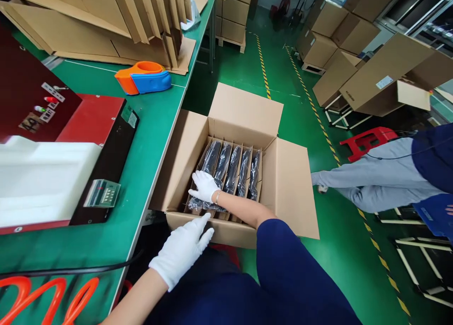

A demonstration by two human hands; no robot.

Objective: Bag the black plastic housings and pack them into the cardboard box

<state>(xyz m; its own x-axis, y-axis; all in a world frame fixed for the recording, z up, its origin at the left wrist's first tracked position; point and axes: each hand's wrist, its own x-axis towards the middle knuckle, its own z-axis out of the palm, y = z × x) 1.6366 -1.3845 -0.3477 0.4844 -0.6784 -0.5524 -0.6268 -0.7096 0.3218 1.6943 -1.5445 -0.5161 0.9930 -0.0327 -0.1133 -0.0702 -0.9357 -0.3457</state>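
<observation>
An opened cardboard box (295, 188) stands beside the bench with its flaps folded out. Inside it, cardboard dividers part several dark items in clear plastic wrap (232, 169), set in a row. My right hand (204, 187), in a white glove, lies with its fingers spread on the wrapped items at the left of the row; nothing shows in its grasp. My left hand (182, 249), also gloved in white, is at the box's near left edge with fingers stretched out and holds nothing. Whether its fingertips touch the rim I cannot tell.
On the green bench (148, 141) are an orange and blue tape dispenser (143, 77), a red and black machine (116, 127), cardboard dividers (155, 13) and a coiled orange hose (53, 296). At right, a person in grey trousers (375, 174) sits near a red stool (368, 141).
</observation>
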